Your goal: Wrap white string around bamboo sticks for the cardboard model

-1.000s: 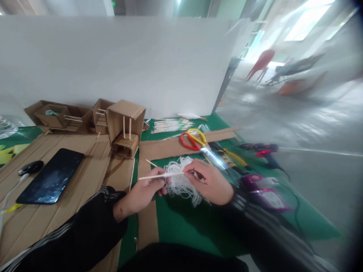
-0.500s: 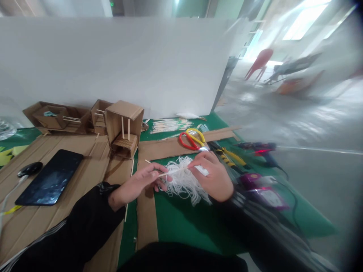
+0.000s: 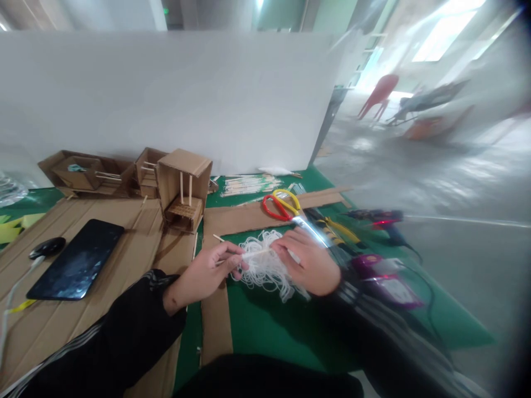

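My left hand (image 3: 222,264) is closed, with thumb and fingers pinching the left part of a thin pale wooden stick (image 3: 262,252). The stick's other end is in the closed fingertips of my right hand (image 3: 309,261). Part of the stick beside my left fingers looks white, perhaps wrapped in string; blur hides the detail. Below and behind the stick lies a loose tangled heap of white string (image 3: 269,279). Scissors (image 3: 286,205) with one red and one yellow handle rest just beyond my right hand, their blades pointing toward it.
A cardboard model (image 3: 185,160) with stick posts stands at left behind a black phone (image 3: 77,260) on a cardboard sheet. Cardboard strips (image 3: 232,218) cross the green tabletop (image 3: 274,337). Several thin sticks (image 3: 251,184) lie at the back. Yellow-handled pliers (image 3: 342,228) and a drill-like tool (image 3: 384,217) lie right.
My left hand's fingers have curled in more and its thumb has shifted along the stick. The right hand stays in nearly the same place. The view has shifted slightly.
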Demonstrator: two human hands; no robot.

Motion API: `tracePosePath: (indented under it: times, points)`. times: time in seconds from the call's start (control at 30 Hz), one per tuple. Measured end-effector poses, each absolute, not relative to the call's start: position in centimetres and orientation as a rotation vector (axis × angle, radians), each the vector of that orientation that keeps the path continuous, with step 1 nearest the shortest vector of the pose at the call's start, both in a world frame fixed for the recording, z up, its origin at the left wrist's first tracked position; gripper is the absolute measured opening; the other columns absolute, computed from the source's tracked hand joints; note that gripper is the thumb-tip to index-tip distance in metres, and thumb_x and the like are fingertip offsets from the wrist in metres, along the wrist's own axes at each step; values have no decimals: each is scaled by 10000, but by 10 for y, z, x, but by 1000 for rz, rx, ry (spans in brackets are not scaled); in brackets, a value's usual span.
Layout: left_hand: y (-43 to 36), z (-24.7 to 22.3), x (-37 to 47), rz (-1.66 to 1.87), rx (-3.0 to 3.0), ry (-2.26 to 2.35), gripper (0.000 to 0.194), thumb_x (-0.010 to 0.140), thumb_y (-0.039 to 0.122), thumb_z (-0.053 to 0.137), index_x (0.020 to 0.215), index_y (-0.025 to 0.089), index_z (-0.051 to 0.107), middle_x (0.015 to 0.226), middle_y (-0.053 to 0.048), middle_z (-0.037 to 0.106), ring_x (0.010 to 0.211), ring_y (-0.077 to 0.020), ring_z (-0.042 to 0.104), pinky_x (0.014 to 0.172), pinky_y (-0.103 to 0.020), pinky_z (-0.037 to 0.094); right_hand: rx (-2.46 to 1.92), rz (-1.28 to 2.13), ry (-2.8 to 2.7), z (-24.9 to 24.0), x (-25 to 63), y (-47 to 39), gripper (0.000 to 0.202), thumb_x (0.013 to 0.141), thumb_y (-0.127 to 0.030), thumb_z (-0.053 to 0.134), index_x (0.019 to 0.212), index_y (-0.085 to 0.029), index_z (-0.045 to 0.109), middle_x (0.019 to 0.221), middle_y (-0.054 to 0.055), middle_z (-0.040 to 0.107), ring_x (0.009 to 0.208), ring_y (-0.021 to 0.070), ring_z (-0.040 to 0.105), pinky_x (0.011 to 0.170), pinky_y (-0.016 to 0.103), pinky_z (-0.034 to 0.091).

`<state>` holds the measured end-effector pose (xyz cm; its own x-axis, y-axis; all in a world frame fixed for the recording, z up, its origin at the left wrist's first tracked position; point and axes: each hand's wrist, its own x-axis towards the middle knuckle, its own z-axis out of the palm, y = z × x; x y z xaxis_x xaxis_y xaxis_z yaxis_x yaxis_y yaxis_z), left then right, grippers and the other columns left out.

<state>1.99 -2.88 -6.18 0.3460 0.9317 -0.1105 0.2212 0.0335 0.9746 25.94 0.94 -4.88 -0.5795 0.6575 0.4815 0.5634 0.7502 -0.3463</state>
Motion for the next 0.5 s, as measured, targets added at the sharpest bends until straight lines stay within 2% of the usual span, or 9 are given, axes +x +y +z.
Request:
tracePosePath:
  times: [0.07, 0.2, 0.37, 0.5]
  points:
    - [-29, -62, 19, 771, 1449, 1097, 306, 905, 416, 498, 1068, 165, 562, 925, -88, 712, 732, -174, 664, 605, -266, 467, -925, 223, -2347, -49, 261, 11, 175, 915, -184, 470, 811, -175, 610, 762, 49, 602, 745, 190, 510, 690, 333, 421]
    - [-29, -63, 15, 788, 1265, 876, 329, 910, 382, 492, 1130, 152, 573, 977, -121, 708, 808, -201, 672, 659, -278, 476, -930, 316, -2293, -47, 262, 10, 181, 924, -198, 465, 809, -167, 600, 777, 52, 596, 756, 181, 517, 693, 317, 423]
    - [-27, -60, 8, 853, 1009, 483, 508, 818, 387, 559, 1228, 88, 551, 1058, -171, 671, 967, -271, 629, 864, -382, 467, -958, 529, -2221, -45, 265, 8, 218, 939, -225, 439, 793, -176, 595, 753, 31, 607, 722, 153, 548, 663, 276, 427]
    - [-26, -63, 10, 899, 970, 476, 441, 837, 411, 542, 1119, 80, 613, 912, -134, 668, 826, -226, 632, 782, -355, 493, -985, 661, -2219, -45, 265, 9, 252, 948, -238, 414, 771, -184, 585, 748, 18, 627, 695, 137, 572, 655, 256, 435]
